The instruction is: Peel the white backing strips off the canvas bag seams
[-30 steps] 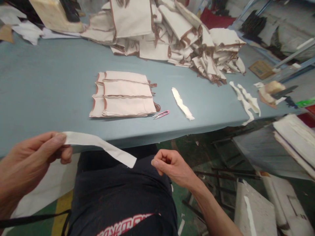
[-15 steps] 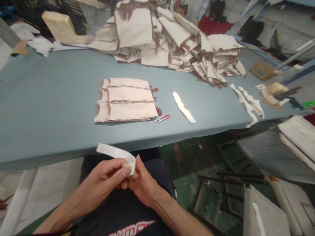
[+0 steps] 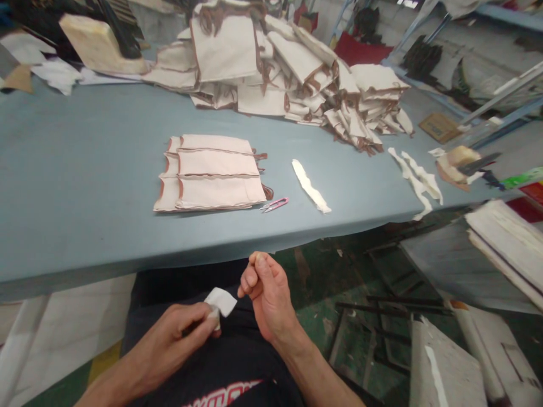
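White strip [image 3: 221,301] in L hand [image 3: 180,333]

Left hand [image 3: 182,333]: positioned low over the lap, palm turned down and inward, forearm entering from the lower left corner. Thumb and forefinger are pinched together at their tips, gripping. The remaining fingers are curled loosely beneath.

Right hand [image 3: 265,294]: positioned just beside the left, slightly higher, back of the hand toward the camera. The fingers are bent into a loose fist, thumb pressed against the forefinger, nothing visibly held. The wrist is bent, and the bare forearm runs down to the lower right. The hands are close but apart.
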Motion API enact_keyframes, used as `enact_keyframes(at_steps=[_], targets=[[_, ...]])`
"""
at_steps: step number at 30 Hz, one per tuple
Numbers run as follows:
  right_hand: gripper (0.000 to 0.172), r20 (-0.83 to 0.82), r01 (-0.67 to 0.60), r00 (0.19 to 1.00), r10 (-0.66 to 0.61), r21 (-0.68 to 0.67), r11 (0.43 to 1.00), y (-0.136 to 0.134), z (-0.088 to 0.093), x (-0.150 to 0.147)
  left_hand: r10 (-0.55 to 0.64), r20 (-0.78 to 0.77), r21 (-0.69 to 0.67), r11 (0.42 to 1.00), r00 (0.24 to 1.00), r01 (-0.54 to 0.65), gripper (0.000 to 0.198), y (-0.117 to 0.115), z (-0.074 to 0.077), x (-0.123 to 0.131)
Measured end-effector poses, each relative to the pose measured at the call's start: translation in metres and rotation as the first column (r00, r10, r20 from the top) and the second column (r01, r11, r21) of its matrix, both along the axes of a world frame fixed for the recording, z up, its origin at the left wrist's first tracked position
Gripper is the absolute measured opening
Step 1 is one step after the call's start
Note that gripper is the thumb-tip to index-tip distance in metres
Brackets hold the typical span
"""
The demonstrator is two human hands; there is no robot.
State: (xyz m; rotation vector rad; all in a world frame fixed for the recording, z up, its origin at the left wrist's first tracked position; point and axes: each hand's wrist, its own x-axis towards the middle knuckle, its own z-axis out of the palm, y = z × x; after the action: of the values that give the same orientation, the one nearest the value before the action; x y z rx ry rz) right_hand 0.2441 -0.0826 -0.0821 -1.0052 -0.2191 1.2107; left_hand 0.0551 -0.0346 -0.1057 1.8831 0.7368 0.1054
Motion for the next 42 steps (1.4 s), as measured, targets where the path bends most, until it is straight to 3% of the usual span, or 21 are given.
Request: enact_keyframes(at_steps=[2, 5, 7, 9, 11, 12, 14, 18, 23, 27, 32, 35, 42], targets=[[0.053, 0.019, -0.004, 1.000, 0.005, -0.035, 0.999, -0.001, -0.006, 0.003, 0.076, 0.023, -0.020, 0.997, 0.997, -0.076, 0.049, 0.000, 0.008, 0.006], [0.062, 0.172, -0.007, 0.984, 0.035, -0.160, 0.987, -0.011, -0.020, 0.012, 0.218, 0.044, -0.040, 0.976, 0.975, -0.216, 0.046, 0.004, 0.019, 0.015], [0.071, 0.252, -0.143, 0.945, 0.210, -0.259, 0.955, -0.023, -0.028, 0.017, 0.299, 0.087, -0.018, 0.954, 0.950, -0.299, 0.044, 0.006, 0.022, 0.020], [0.078, 0.237, -0.367, 0.865, 0.442, -0.302, 0.880, -0.036, -0.032, 0.015, 0.350, 0.126, -0.024, 0.936, 0.928, -0.350, 0.042, 0.008, 0.023, 0.023], [0.083, 0.130, -0.544, 0.802, 0.584, -0.246, 0.802, -0.044, -0.033, 0.005, 0.377, 0.147, -0.078, 0.926, 0.914, -0.370, 0.040, 0.009, 0.024, 0.026], [0.083, 0.062, -0.578, 0.799, 0.598, -0.193, 0.793, -0.045, -0.032, -0.002, 0.383, 0.155, -0.109, 0.923, 0.911, -0.369, 0.038, 0.009, 0.025, 0.027], [0.080, -0.061, -0.533, 0.846, 0.530, -0.097, 0.840, -0.041, -0.031, -0.018, 0.376, 0.181, -0.139, 0.925, 0.909, -0.355, 0.034, 0.009, 0.029, 0.028], [0.061, -0.134, -0.285, 0.951, 0.279, -0.031, 0.958, -0.020, -0.026, -0.040, 0.345, 0.211, -0.058, 0.938, 0.915, -0.341, 0.034, 0.007, 0.036, 0.021], [0.053, -0.158, -0.012, 0.987, 0.000, -0.075, 0.997, 0.000, -0.014, -0.036, 0.304, 0.129, 0.044, 0.949, 0.944, -0.312, 0.042, -0.002, 0.020, 0.002], [0.052, -0.006, 0.026, 1.000, -0.026, 0.001, 1.000, 0.004, -0.004, -0.030, 0.357, 0.077, 0.073, 0.929, 0.931, -0.363, 0.051, -0.009, -0.005, -0.018], [0.053, 0.089, -0.003, 0.996, 0.000, 0.037, 0.999, 0.002, -0.007, -0.028, 0.379, 0.048, 0.043, 0.924, 0.924, -0.381, 0.057, -0.017, -0.026, -0.043], [0.055, 0.093, 0.000, 0.996, -0.001, 0.015, 1.000, 0.002, -0.010, -0.028, 0.399, 0.036, 0.005, 0.917, 0.916, -0.399, 0.061, -0.025, -0.027, -0.049], [0.053, 0.011, 0.053, 0.999, -0.052, -0.013, 0.999, 0.008, -0.006, -0.028, 0.490, 0.006, -0.103, 0.867, 0.872, -0.487, 0.065, -0.043, -0.008, -0.047]])
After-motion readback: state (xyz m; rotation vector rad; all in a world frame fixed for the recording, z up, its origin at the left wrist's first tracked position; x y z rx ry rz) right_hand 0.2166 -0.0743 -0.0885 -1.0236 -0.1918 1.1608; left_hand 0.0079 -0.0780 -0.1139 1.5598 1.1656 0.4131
